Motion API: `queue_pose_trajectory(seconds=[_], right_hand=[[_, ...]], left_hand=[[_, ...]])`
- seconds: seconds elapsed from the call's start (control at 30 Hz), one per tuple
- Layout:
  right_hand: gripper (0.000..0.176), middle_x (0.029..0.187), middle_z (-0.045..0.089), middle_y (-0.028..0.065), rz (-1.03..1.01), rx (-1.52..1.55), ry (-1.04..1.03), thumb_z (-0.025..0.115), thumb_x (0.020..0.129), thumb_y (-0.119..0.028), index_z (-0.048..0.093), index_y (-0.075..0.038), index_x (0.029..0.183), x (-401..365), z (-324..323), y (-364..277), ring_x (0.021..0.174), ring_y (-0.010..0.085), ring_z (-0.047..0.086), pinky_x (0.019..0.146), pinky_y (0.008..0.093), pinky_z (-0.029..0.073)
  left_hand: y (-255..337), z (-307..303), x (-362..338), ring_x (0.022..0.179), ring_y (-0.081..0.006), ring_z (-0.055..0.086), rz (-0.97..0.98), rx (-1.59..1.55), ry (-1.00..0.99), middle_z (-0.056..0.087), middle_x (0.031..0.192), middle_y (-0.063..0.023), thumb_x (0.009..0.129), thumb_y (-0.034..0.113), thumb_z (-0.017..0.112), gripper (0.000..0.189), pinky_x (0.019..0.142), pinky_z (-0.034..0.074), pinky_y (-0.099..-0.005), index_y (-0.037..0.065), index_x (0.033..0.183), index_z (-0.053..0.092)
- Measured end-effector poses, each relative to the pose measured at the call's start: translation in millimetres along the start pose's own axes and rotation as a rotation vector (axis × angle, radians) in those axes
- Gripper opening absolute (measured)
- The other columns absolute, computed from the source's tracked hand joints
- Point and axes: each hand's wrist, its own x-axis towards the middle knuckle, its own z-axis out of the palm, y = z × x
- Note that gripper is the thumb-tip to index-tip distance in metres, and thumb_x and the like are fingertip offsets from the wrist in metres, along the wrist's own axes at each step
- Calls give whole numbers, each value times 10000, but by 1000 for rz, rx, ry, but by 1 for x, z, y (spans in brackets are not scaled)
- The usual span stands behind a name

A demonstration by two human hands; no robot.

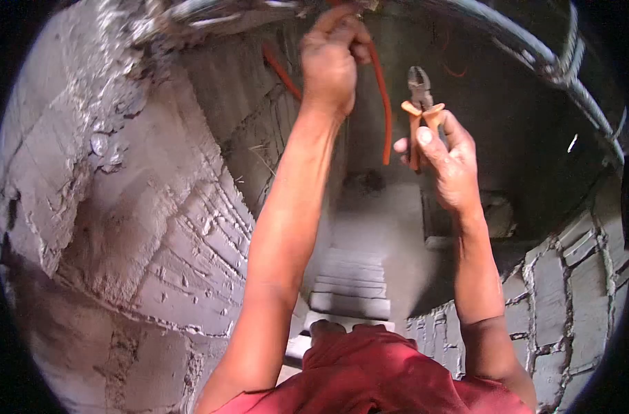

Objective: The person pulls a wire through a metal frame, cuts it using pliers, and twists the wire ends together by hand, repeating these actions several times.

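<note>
My left hand (328,69) is raised at the top of the view, its fingers closed on an orange cable (379,90). One length of the cable hangs down to the right of the hand, its lower end loose. Another orange piece (281,70) shows to the left, passing behind my wrist; whether the two pieces join is hidden. Lower and to the right, my right hand (447,155) grips a pair of pliers (419,93) by the orange handles. The metal jaws point upward, apart from the cable.
A rough plastered wall (142,179) rises on the left, with brickwork (553,297) at the lower right. Steps (349,283) lie below me. A grey pipe or rod (515,34) curves across the upper right, and a thin red wire (456,71) shows against the dark background.
</note>
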Motion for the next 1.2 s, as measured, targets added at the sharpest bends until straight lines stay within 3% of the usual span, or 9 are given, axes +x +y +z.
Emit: queue_pose_trajectory(seconds=[0.3,0.43,0.57,0.73,0.83,0.9,1.0,1.13,1.2], right_hand=[[272,785,602,10,77,141,-135,661,937,-272,596,-26,1030,1,-28,15,683,59,573,596,222,467],[293,775,600,11,32,211,-177,672,931,-284,598,-12,1010,21,-23,17,643,61,563,569,235,471],[297,781,619,30,61,401,-223,678,931,-273,606,-1,1027,25,-14,23,626,61,556,537,234,451],[263,748,623,17,51,413,-200,669,937,-262,619,-7,979,27,-4,30,588,54,534,504,229,433],[310,712,611,45,22,359,-171,693,909,-298,620,-3,972,28,-4,33,610,96,568,539,285,456],[350,708,611,114,-156,-149,-19,713,870,-320,605,0,966,30,-6,32,658,208,627,612,374,477],[356,712,599,175,-171,-249,72,713,848,-314,585,2,948,27,-8,11,715,333,642,671,437,471],[306,764,628,194,-208,-392,128,696,851,-267,605,-9,987,31,-3,-5,760,379,635,701,440,485],[328,880,642,199,-502,-607,227,690,841,-259,627,-33,1071,38,1,-7,871,387,624,776,467,490]], left_hand=[[17,21,-12,543,-95,417,-11,235,150,500,680,-12,991,147,503,213,488,378,-268,23,1136,596],[25,12,-10,613,-128,440,-92,331,34,480,728,-3,1025,241,473,227,591,407,-315,60,1148,530],[33,5,4,676,-136,421,-178,213,-102,455,737,19,1031,283,469,266,677,381,-330,52,1135,551],[30,-9,14,639,-99,392,-372,-123,-204,434,699,56,1026,272,479,243,622,359,-276,61,1093,579],[28,-15,14,647,-88,385,-426,-217,-259,435,701,69,1020,272,496,216,623,345,-268,75,1059,575],[28,-14,13,649,-84,387,-416,-210,-261,440,703,72,1016,271,505,203,621,340,-266,82,1044,573],[27,-13,18,651,-85,394,-520,-382,-354,445,701,70,1012,279,515,200,617,336,-265,92,1038,578],[25,-16,24,621,-93,400,-540,-408,-429,453,688,63,999,265,536,185,598,333,-270,91,1009,596],[22,-20,21,609,-96,400,-521,-407,-425,457,684,61,994,255,543,176,595,333,-272,88,999,600]])
